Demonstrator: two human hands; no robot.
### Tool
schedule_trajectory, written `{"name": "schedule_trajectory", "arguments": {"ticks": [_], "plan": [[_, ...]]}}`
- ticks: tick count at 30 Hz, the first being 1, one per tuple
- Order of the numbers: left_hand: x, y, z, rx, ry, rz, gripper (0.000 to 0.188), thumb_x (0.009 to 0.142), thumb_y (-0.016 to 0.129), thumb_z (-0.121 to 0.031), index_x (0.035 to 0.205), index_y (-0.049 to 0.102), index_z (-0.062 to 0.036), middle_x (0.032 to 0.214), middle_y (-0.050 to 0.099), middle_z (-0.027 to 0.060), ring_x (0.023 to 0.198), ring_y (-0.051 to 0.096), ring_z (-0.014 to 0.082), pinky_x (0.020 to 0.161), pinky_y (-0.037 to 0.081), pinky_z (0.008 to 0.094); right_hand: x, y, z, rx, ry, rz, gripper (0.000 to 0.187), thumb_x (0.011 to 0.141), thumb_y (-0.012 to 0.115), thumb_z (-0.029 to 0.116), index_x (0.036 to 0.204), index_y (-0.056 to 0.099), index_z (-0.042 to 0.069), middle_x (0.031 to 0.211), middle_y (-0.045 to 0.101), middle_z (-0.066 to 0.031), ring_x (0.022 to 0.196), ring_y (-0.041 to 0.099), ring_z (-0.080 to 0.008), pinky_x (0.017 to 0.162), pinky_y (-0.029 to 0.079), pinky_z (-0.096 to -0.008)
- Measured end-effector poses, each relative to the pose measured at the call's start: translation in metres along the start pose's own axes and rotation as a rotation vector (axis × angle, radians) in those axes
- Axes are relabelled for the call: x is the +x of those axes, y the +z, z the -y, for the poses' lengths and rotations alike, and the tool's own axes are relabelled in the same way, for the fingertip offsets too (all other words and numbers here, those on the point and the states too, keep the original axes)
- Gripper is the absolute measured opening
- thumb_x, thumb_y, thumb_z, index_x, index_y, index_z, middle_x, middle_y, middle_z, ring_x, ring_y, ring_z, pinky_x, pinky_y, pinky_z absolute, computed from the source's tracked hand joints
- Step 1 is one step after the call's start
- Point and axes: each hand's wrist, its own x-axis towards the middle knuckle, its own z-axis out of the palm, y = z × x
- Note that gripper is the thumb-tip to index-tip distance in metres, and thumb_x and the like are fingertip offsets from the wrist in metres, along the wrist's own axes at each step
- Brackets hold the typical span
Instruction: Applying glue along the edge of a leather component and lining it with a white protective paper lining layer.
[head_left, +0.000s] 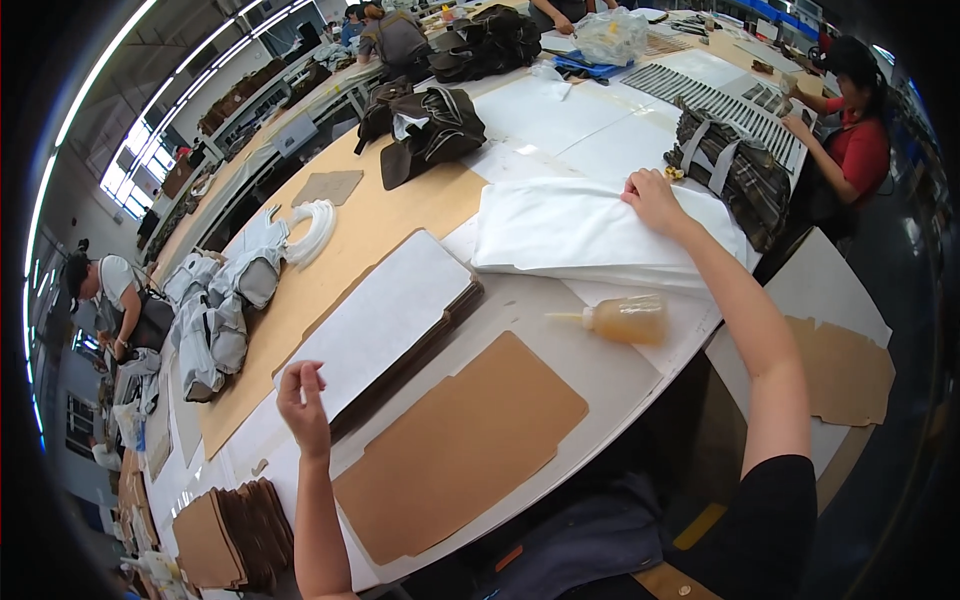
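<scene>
My right hand (655, 203) reaches to a stack of thin white sheets (590, 225), its fingers bent and closed on the top sheet. My left hand (303, 400) is raised at the near end of a long stack topped by a white panel (385, 315); its fingers are curled together, with nothing visible in them. In front of me a brown cardboard-like panel (460, 450) with notched corners lies flat. Between it and the white sheets, a clear squeeze bottle (628, 320) with amber liquid and a thin nozzle lies on its side.
Several brown panels (235, 535) are stacked at lower left. Grey bags (225, 310) and a white coil (312, 235) lie left; dark bags (435, 135) stand farther back. A plaid bundle (735, 170) lies right, near a person in red (865, 150). Another person (120, 300) works at far left.
</scene>
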Motion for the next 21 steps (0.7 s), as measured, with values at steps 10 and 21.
{"name": "schedule_trajectory", "arguments": {"ticks": [10, 21], "plan": [[0.060, 0.220, -0.094, 0.064, 0.411, 0.501, 0.032, 0.092, 0.073, -0.015, 0.120, 0.062, -0.0061, 0.104, 0.066, 0.0101, 0.102, 0.062, 0.0259, 0.085, 0.051, 0.0391, -0.035, -0.016, 0.024, -0.001, -0.397, -0.332, 0.017, 0.093, 0.063, 0.004, 0.105, 0.052, 0.004, 0.120, 0.057, -0.0128, 0.119, 0.052, -0.0321, 0.109, 0.036, -0.0470], [0.114, 0.379, -0.092, 0.339, 0.721, 0.394, 0.044, 0.084, 0.076, -0.016, 0.124, 0.062, -0.0060, 0.113, 0.067, 0.0123, 0.117, 0.056, 0.0335, 0.110, 0.034, 0.0472, -0.039, -0.021, 0.044, -0.054, -0.450, -0.418, 0.032, 0.088, 0.073, 0.013, 0.110, 0.052, 0.008, 0.116, 0.057, -0.0075, 0.114, 0.054, -0.0253, 0.112, 0.030, -0.0478]]}}
